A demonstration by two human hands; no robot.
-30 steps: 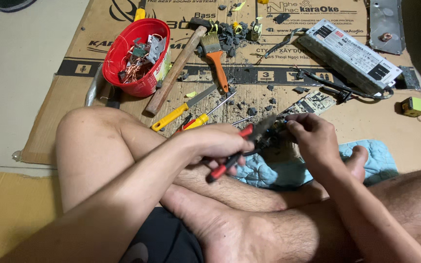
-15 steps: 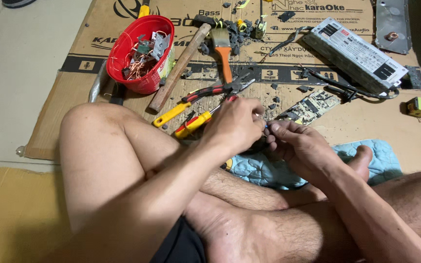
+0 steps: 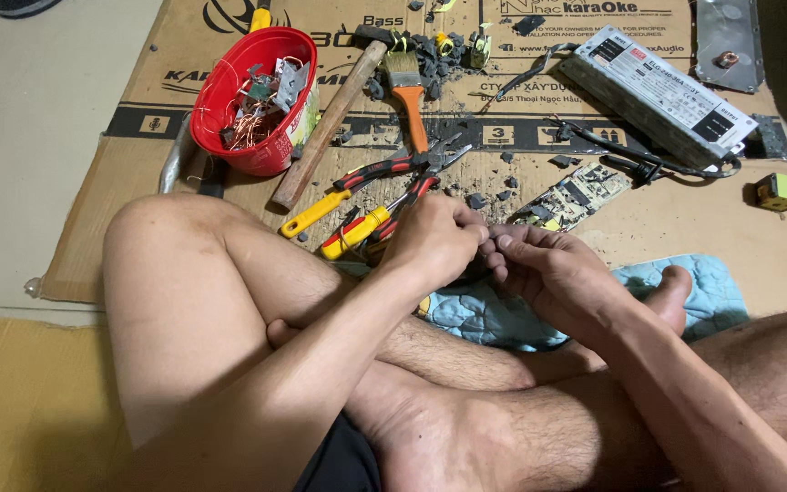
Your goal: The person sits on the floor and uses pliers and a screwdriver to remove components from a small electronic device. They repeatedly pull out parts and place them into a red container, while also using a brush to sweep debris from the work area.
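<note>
Small part pinched between both hands at frame centre, too hidden by fingers to identify; sits just over edge of blue cloth (image 3: 494, 314), prob. so bits drop onto fabric, not floor. Left hand (image 3: 434, 239) curled tight, fingertips pressed together on the part, knuckles up. Right hand (image 3: 548, 273) also closed, fingertips meeting left's, touching; looks like steadying grip from opposite side. Both forearms resting across crossed legs, likely for support during fine work. Red-handled pliers (image 3: 393, 169) lying just above left hand, jaws pointing upper right, within easy reach. Yellow-handled screwdriver (image 3: 321, 211) and second yellow/red tool (image 3: 357, 232) beside it, handles toward person, partly under left hand. Wooden-handled hammer (image 3: 330, 123) diagonal, upper centre-left, head at top. Orange-handled brush (image 3: 409, 91) near dark debris pile (image 3: 439, 50), upper centre, prob. for sweeping crumbs. Red bowl (image 3: 229, 91) upper left, holding copper wire + metal scraps, kept apart from rubbish. Grey power-supply box (image 3: 658, 91) upper right, black cable trailing. Bare circuit board (image 3: 571, 196) centre right, near right hand. Small yellow component (image 3: 779, 189) far right, well apart. All on flattened cardboard sheet (image 3: 93, 237) serving as work mat over tile floor.
</note>
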